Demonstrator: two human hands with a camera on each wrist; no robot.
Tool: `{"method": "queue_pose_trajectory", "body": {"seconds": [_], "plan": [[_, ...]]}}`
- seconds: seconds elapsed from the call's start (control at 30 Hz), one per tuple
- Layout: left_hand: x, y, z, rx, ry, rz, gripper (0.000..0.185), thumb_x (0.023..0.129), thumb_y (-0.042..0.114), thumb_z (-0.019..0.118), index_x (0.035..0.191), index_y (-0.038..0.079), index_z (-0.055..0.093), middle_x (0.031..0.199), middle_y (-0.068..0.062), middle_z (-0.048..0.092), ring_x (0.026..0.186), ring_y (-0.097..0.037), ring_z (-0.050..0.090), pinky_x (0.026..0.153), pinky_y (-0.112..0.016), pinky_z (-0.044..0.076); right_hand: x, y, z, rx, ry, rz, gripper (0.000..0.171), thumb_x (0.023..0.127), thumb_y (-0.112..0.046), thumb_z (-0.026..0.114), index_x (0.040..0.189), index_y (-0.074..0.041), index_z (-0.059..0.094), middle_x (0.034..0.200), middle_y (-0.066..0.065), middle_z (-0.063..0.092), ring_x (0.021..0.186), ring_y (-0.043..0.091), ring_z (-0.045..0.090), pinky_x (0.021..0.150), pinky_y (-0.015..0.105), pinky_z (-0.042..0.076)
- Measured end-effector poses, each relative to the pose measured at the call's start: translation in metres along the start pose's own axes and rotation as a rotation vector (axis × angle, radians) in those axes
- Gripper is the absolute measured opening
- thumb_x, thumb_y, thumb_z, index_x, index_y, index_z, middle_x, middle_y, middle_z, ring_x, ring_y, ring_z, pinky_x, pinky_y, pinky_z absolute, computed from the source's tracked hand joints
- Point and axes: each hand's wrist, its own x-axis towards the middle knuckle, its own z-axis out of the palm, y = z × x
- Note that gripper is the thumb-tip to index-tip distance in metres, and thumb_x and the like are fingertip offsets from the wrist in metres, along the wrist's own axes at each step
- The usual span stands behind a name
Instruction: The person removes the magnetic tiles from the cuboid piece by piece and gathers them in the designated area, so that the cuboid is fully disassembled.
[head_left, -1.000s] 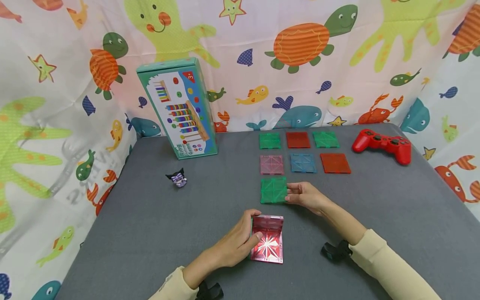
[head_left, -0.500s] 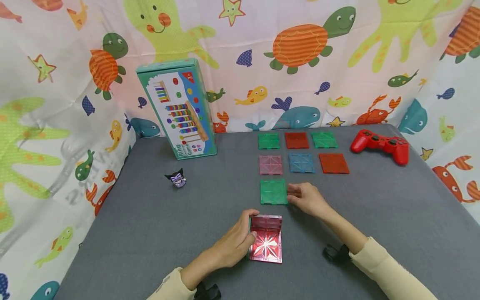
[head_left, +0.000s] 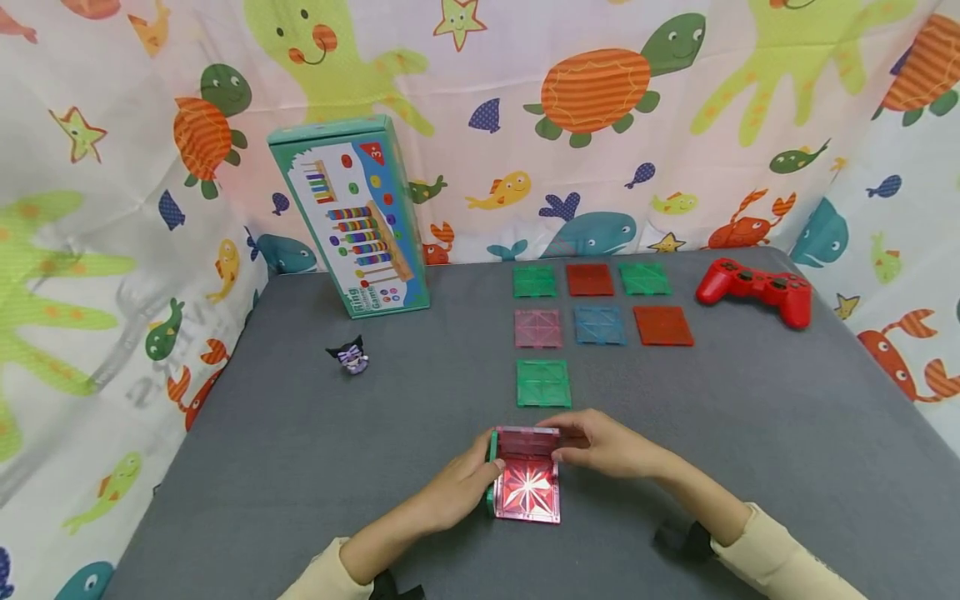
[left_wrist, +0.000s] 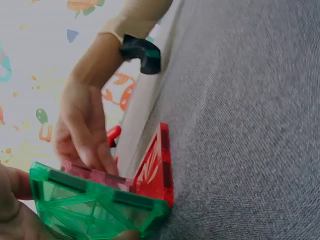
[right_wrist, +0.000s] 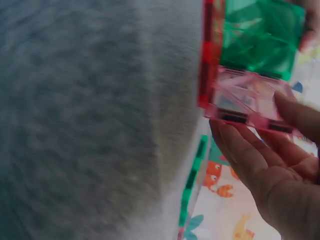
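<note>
A red magnetic tile (head_left: 528,492) with a shiny star pattern lies flat on the table near the front. Along its left side stands a green magnetic tile (left_wrist: 90,205), held by my left hand (head_left: 453,490) with the thumb over its top edge. A pink magnetic tile (right_wrist: 242,97) stands upright along the red tile's back edge and meets the green one at the corner. My right hand (head_left: 606,446) pinches this pink tile near its right end, thumb on the front and fingers behind. Just beyond lies another green tile (head_left: 543,383), flat on the table.
Behind it, pink (head_left: 537,328), blue (head_left: 600,325) and orange-red (head_left: 663,326) tiles lie in a row, with more tiles further back. A red game controller (head_left: 753,292) sits at back right. A tall toy box (head_left: 352,218) and a small figurine (head_left: 351,356) stand on the left.
My right hand has let go of the flat green tile and come toward me to the upright pink tile. The left hand keeps holding the upright green tile.
</note>
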Motion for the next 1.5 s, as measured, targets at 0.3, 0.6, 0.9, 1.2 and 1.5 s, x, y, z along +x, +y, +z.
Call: {"method": "queue_pose_trajectory", "body": {"seconds": [0.3, 0.6, 0.9, 1.2, 1.5], "plan": [[-0.004, 0.002, 0.0, -0.005, -0.038, 0.01, 0.053, 0.101, 0.027, 0.029, 0.147, 0.007, 0.012, 0.147, -0.017, 0.031, 0.135, -0.029, 0.029, 0.106, -0.05, 0.027, 0.003, 0.006, 0.008, -0.147, 0.156, -0.08, 0.015, 0.092, -0.011, 0.053, 0.093, -0.003, 0.066, 0.066, -0.005, 0.052, 0.057, -0.004, 0.036, 0.05, 0.015, 0.031], [-0.006, 0.009, 0.003, 0.059, -0.033, -0.053, 0.063, 0.101, 0.033, 0.026, 0.143, -0.009, 0.003, 0.149, -0.025, 0.014, 0.138, -0.033, 0.018, 0.109, -0.053, 0.018, 0.004, 0.004, 0.007, 0.026, 0.24, 0.001, 0.026, 0.093, -0.012, 0.053, 0.108, 0.007, 0.062, 0.097, 0.019, 0.068, 0.083, 0.005, 0.064, 0.071, 0.027, 0.053], [-0.006, 0.006, 0.003, 0.052, -0.059, -0.06, 0.066, 0.101, 0.036, 0.022, 0.142, -0.011, 0.001, 0.149, -0.026, 0.01, 0.139, -0.034, 0.013, 0.11, -0.052, 0.015, -0.01, 0.002, -0.034, 0.334, 0.381, 0.081, 0.039, 0.094, -0.018, 0.052, 0.119, 0.012, 0.051, 0.099, -0.004, 0.07, 0.087, 0.007, 0.065, 0.077, 0.03, 0.053], [-0.006, 0.001, 0.002, 0.057, -0.038, -0.056, 0.064, 0.101, 0.034, 0.025, 0.143, -0.01, 0.003, 0.15, -0.025, 0.011, 0.139, -0.033, 0.013, 0.11, -0.051, 0.015, -0.039, 0.031, -0.078, 0.717, 0.329, 0.062, 0.031, 0.092, 0.004, 0.046, 0.121, -0.007, 0.05, 0.109, -0.002, 0.066, 0.098, 0.009, 0.064, 0.085, 0.027, 0.049], [-0.006, 0.0, 0.003, 0.042, -0.039, -0.036, 0.064, 0.101, 0.033, 0.025, 0.143, -0.01, 0.002, 0.15, -0.026, 0.01, 0.139, -0.033, 0.012, 0.11, -0.051, 0.014, -0.052, 0.058, -0.097, 0.675, 0.201, 0.174, 0.059, 0.09, 0.006, 0.049, 0.131, 0.027, 0.012, 0.106, 0.002, 0.066, 0.097, 0.007, 0.062, 0.085, 0.024, 0.049]]}}
